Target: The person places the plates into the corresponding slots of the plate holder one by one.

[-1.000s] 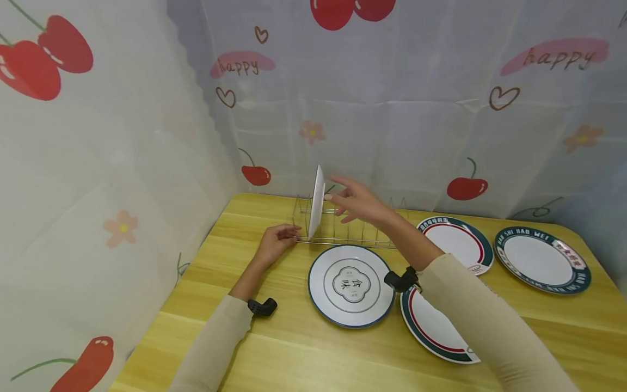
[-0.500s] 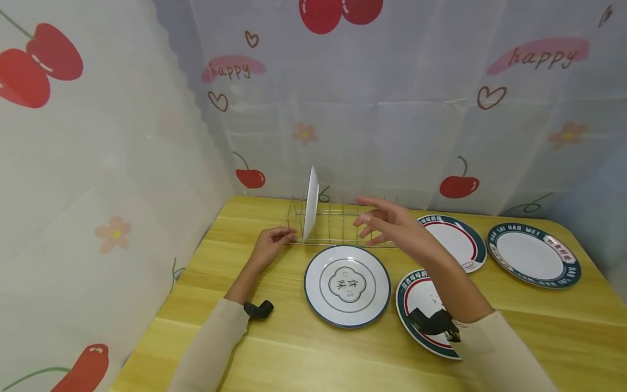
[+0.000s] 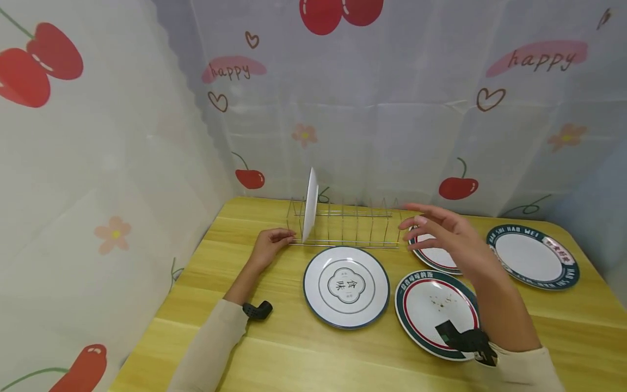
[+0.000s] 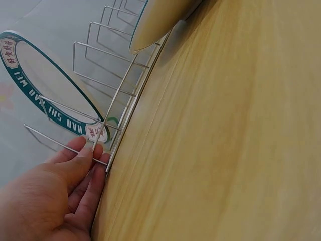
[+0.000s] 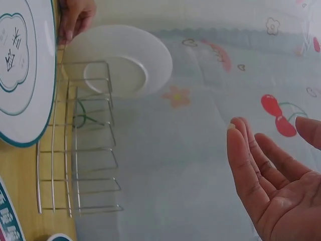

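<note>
- Pinches end of wire rack [image 3: 343, 241] with left hand [image 3: 271, 245], left of centre.
- Has one plate [image 3: 310, 207] standing nearly upright in rack, at middle of frame.
- Shows right hand [image 3: 453, 239] wide, fingers slightly bent, in right half.

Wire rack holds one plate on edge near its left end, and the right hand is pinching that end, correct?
Wrong hand: the left hand pinches that end of the wire rack, as the left wrist view shows. One plate does stand on edge near its left end.
</note>
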`<act>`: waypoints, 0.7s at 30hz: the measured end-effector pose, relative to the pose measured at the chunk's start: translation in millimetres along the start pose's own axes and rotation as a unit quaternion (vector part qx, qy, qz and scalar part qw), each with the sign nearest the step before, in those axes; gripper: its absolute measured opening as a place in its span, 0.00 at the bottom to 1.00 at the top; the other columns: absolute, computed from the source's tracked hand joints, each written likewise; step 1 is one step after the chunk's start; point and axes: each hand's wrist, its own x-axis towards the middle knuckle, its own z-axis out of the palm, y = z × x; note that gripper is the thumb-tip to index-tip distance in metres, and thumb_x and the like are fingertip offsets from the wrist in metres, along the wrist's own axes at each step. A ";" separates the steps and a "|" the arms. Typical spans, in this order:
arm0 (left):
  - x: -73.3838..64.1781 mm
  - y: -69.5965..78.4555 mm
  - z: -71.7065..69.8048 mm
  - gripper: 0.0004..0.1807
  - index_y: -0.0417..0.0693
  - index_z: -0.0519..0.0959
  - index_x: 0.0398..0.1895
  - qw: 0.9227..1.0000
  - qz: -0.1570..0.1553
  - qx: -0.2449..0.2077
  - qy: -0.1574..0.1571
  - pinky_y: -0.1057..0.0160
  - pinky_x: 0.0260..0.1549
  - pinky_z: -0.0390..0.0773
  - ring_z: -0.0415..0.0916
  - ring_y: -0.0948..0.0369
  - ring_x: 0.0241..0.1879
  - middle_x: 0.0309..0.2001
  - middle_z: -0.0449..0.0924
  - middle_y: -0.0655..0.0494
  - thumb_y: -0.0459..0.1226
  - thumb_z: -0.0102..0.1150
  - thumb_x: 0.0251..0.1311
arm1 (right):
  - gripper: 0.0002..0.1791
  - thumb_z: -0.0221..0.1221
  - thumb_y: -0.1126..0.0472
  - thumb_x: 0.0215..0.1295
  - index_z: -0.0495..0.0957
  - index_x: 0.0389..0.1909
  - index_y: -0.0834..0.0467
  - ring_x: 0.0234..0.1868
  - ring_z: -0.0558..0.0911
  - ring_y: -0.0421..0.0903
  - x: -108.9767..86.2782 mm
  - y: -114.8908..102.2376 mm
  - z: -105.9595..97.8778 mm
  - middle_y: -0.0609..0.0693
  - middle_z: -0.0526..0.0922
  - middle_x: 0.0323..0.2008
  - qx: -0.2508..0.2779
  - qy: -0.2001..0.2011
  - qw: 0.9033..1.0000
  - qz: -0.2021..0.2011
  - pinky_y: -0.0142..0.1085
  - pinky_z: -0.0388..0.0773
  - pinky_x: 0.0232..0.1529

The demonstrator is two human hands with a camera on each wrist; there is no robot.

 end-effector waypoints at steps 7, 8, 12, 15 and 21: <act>-0.9 1.8 -1.7 0.11 0.32 0.85 0.49 0.999 0.002 -0.053 0.004 0.62 0.45 0.86 0.87 0.53 0.43 0.46 0.86 0.36 0.29 0.62 0.67 | 0.23 0.50 0.53 0.81 0.71 0.71 0.55 0.47 0.87 0.47 -13.8 3.5 -31.5 0.51 0.85 0.51 0.010 0.055 0.998 -0.003 0.35 0.86 0.45; -0.6 1.6 -1.7 0.11 0.32 0.85 0.49 0.998 0.002 -0.062 0.007 0.61 0.45 0.86 0.87 0.54 0.42 0.45 0.86 0.36 0.29 0.62 0.67 | 0.23 0.50 0.54 0.81 0.70 0.71 0.56 0.46 0.87 0.47 -15.6 4.4 -36.6 0.50 0.85 0.51 0.020 0.061 0.998 -0.008 0.34 0.86 0.45; 0.8 0.3 -1.0 0.11 0.32 0.85 0.49 0.997 0.002 -0.078 0.017 0.62 0.44 0.86 0.88 0.58 0.41 0.45 0.87 0.38 0.29 0.63 0.66 | 0.23 0.51 0.58 0.80 0.69 0.71 0.60 0.45 0.88 0.44 -22.9 9.2 -57.6 0.48 0.86 0.50 0.082 0.081 0.993 -0.030 0.32 0.86 0.43; 1.3 -0.5 0.1 0.11 0.33 0.85 0.49 0.997 0.001 -0.072 0.013 0.62 0.44 0.86 0.87 0.59 0.42 0.45 0.87 0.40 0.30 0.64 0.66 | 0.23 0.50 0.61 0.80 0.69 0.71 0.63 0.45 0.88 0.44 -30.2 14.4 -73.7 0.50 0.87 0.49 0.131 0.091 0.986 -0.056 0.32 0.86 0.42; -0.9 -0.8 -0.1 0.11 0.35 0.86 0.49 0.998 -0.004 -0.063 0.012 0.62 0.44 0.86 0.87 0.58 0.43 0.46 0.87 0.42 0.29 0.65 0.65 | 0.23 0.48 0.65 0.80 0.66 0.71 0.69 0.45 0.88 0.48 -42.4 30.1 -101.8 0.57 0.87 0.49 0.211 0.112 0.966 -0.099 0.35 0.86 0.43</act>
